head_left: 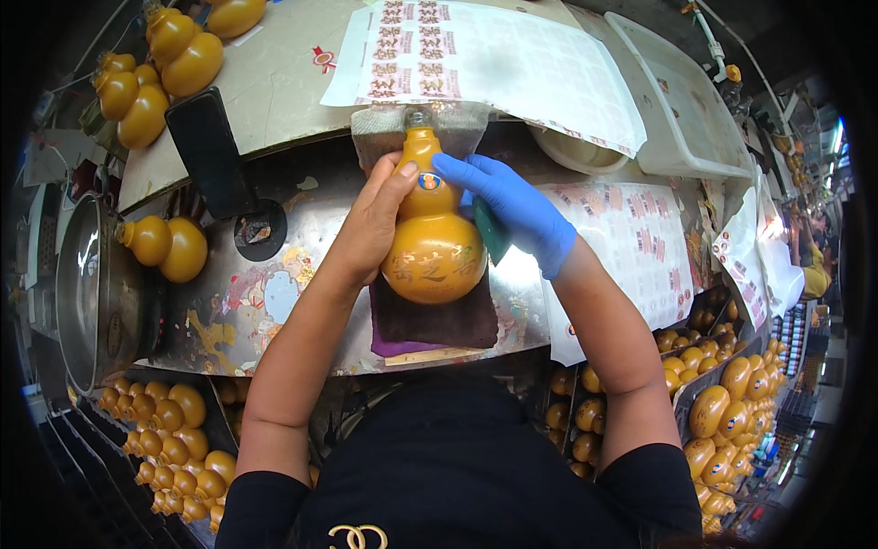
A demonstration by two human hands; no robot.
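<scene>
A yellow gourd-shaped bottle (pixel 435 252) lies on a dark folded cloth (pixel 430 320), its glass neck pointing away from me. Dark lettering marks its larger bulb, and a small round blue-rimmed decal (pixel 429 181) sits on the smaller one. My bare left hand (pixel 377 215) is closed around the bottle's left side, thumb beside the decal. In a blue glove, my right hand (pixel 512 206) rests against the right side, its thumb at the decal's upper right. A dark green flat piece (pixel 492 231) sticks out from under those gloved fingers, which hide the rest of it.
Decal sheets (pixel 512 69) cover the far ledge, with another sheet (pixel 631 247) at right. A phone (pixel 210 151) stands at left near a metal pan (pixel 101 293) and a yellow bottle (pixel 169 247). A plastic tray (pixel 681 101) is at far right. Crated bottles (pixel 174 448) flank me.
</scene>
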